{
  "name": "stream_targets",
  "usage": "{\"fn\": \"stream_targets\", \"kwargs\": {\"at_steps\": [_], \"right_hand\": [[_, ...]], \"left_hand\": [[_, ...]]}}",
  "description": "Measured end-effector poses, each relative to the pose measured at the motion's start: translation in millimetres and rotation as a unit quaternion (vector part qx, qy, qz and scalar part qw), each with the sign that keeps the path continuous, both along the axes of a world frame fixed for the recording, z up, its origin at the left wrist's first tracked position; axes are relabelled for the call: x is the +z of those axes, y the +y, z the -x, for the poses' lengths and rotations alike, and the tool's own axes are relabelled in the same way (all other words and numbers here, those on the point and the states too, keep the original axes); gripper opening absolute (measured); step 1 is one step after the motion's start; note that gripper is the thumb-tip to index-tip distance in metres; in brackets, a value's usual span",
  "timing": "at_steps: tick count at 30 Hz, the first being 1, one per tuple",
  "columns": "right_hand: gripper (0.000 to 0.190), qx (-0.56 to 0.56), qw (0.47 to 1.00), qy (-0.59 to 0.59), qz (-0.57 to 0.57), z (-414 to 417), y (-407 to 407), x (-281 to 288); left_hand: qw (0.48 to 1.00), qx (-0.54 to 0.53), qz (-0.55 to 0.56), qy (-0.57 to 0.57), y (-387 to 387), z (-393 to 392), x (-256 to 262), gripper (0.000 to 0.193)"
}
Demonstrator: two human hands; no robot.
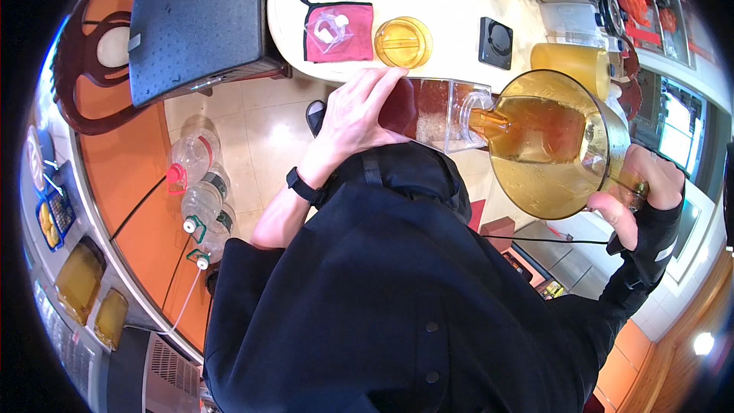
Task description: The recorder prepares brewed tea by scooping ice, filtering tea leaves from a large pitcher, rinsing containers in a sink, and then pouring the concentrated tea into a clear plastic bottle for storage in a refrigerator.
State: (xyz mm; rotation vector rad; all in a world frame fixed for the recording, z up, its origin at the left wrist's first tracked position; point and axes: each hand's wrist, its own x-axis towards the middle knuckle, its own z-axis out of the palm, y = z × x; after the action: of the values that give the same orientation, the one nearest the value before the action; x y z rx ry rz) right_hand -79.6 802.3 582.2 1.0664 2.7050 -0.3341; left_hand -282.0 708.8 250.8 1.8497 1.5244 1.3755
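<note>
My left hand [360, 109] grips the lower part of a clear square plastic bottle [438, 112], which holds a reddish-brown liquid. With my right hand [636, 192] I hold the handle of an amber plastic pitcher [527, 183]. The pitcher is tilted, and its spout reaches the round mouth of the bottle. Similar liquid pools inside the pitcher near that spout. On the table, close to my left fingers, stands a round yellow lid [403, 42]. Beside it a pink cloth [358, 49] with a dark border lies under a small clear plastic bag [329, 32] with white pieces in it.
A black square device [495, 43] sits on the pale table [453, 6], left of another amber pitcher [567, 65]. At left are a large black box [198, 23] and a brown chair [71, 86]. Several large clear bottles [195, 152] stand on the tiled floor.
</note>
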Motion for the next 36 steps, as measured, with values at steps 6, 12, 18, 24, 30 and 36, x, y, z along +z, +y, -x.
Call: {"fn": "stream_targets", "kwargs": {"at_steps": [6,12,18,24,30,36], "right_hand": [[0.053,-0.004,1.0,-0.011,0.006,2.6,-1.9,3.2],[0.053,0.007,1.0,-0.019,0.005,2.6,-1.8,5.0],[0.053,0.031,0.999,-0.029,-0.019,8.9,-4.2,6.4],[0.054,0.006,0.999,-0.041,-0.022,13.9,-12.4,10.1],[0.054,-0.005,0.998,-0.055,-0.037,20.1,-20.7,10.5],[0.054,-0.004,0.997,-0.072,-0.033,21.9,-24.2,11.7]], "left_hand": [[1.0,-0.004,-0.001,-0.011,0.1,-3.3,-1.6,0.091],[0.999,-0.018,0.02,-0.022,-0.1,-4.9,-1.7,0.092],[0.999,-0.018,0.016,-0.038,1.2,-10.0,-7.4,0.091],[0.998,-0.022,0.016,-0.05,1.9,-13.0,-10.2,0.09],[0.998,-0.032,0.003,-0.053,4.3,-15.1,-14.9,0.089],[0.995,-0.05,0.019,-0.079,5.5,-20.0,-15.9,0.087]]}}
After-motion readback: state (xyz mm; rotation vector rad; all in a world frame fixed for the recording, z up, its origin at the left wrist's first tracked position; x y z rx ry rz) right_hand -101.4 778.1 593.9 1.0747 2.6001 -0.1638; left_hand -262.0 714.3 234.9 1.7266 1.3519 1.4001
